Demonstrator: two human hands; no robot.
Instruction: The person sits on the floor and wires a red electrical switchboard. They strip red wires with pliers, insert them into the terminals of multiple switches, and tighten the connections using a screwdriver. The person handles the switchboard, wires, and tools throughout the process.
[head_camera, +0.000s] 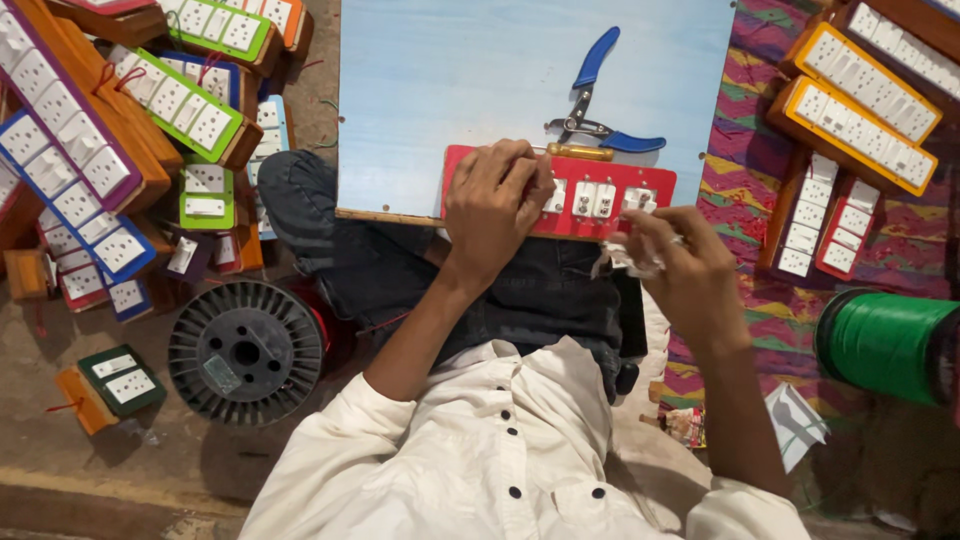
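Seen from overhead, seated cross-legged on the floor, white buttoned shirt and dark trousers nearest the camera.

Pale blue board (450, 90) laid across the lap as a worktop, extending away beyond both hands; likely placed so to give a flat, firm face at working height.

Stacks of finished switch boards (130, 120) with coloured faceplates and wooden backs, well out to the left of the left hand; yellow-faced switch boards (865, 105) out past the right hand, apparently kept within reach but off the worktop.

Grey wire spool (245, 352) on the floor, left of the left forearm; green spool (885, 342) beyond the right elbow.

Red faceplate (600, 195) with white sockets and switches, lying on the near edge of the worktop, under the left hand and just ahead of the right.

Left hand (495, 205) pressed palm-down on the faceplate's left part, fingers curled over it, seemingly to steady it; nothing gripped that can be made out.

Right hand (685, 270) pinched shut on a small white scrap (630, 258), perhaps cloth or paper, touching the faceplate's near right corner.

Blue-handled pliers (598, 105) lying open just beyond the faceplate, with a small yellow-handled tool (580, 152) touching its far edge.
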